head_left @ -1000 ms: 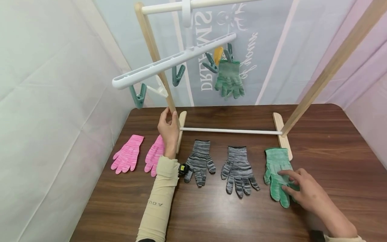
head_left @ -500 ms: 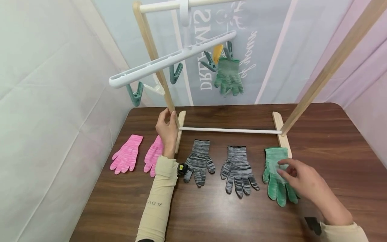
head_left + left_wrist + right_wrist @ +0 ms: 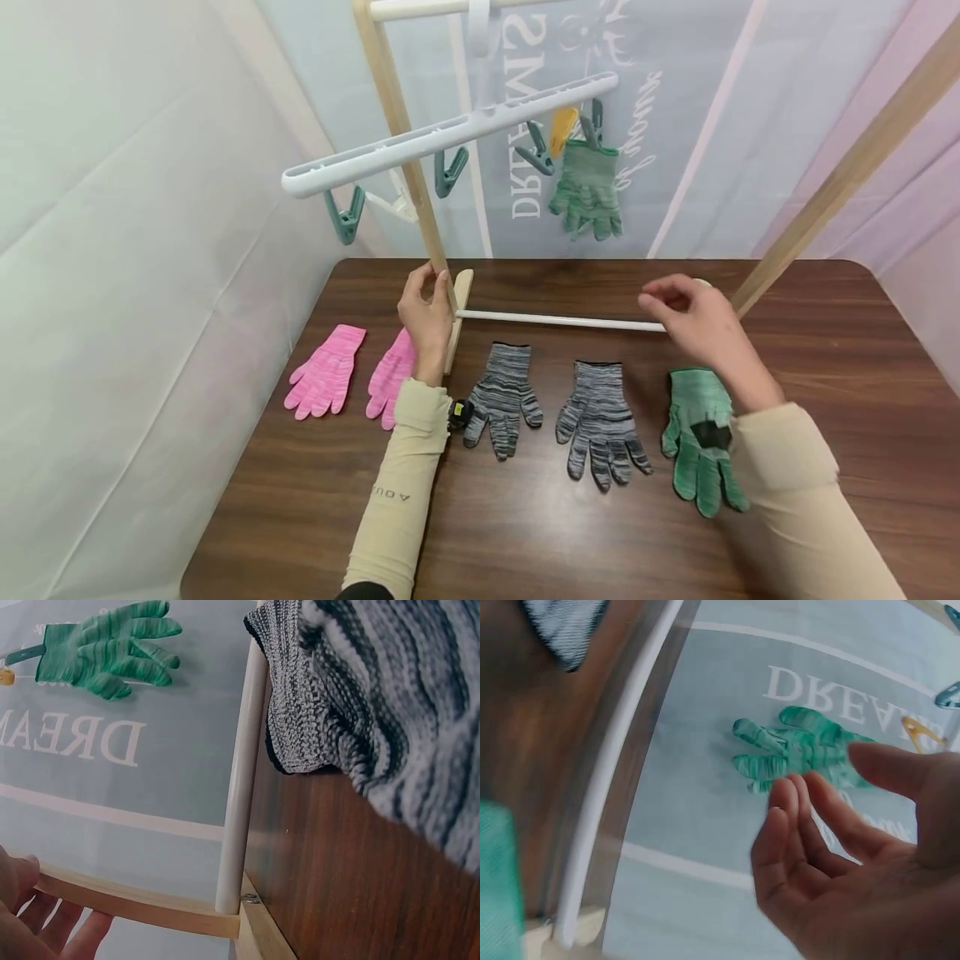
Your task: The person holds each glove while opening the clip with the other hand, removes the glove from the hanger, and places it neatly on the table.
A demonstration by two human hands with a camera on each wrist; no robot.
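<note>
My left hand (image 3: 425, 321) holds the lower part of the rack's left wooden post (image 3: 397, 108), its fingers behind the wood in the left wrist view. Raised in front of the right post (image 3: 817, 196), my right hand (image 3: 697, 321) has loosely bent fingers and nothing between them. Beneath the right forearm lies a green knit glove (image 3: 688, 396), partly covered by a black wrist piece. Another green glove (image 3: 588, 187) hangs from a dark green clip (image 3: 592, 125) on the white hanger (image 3: 450, 133). In the right wrist view this hanging glove (image 3: 802, 750) appears beyond the fingers.
Two grey striped gloves (image 3: 504, 400) lie mid-table, and two pink gloves (image 3: 327, 371) lie at left, one partly behind the left arm. A low white crossbar (image 3: 555, 318) joins the rack's feet. More clips hang along the hanger, including a yellow one (image 3: 562, 129).
My right hand has left the green glove on the table and risen up and away toward the rack. The left hand stays on the post. The head view has shifted slightly.
</note>
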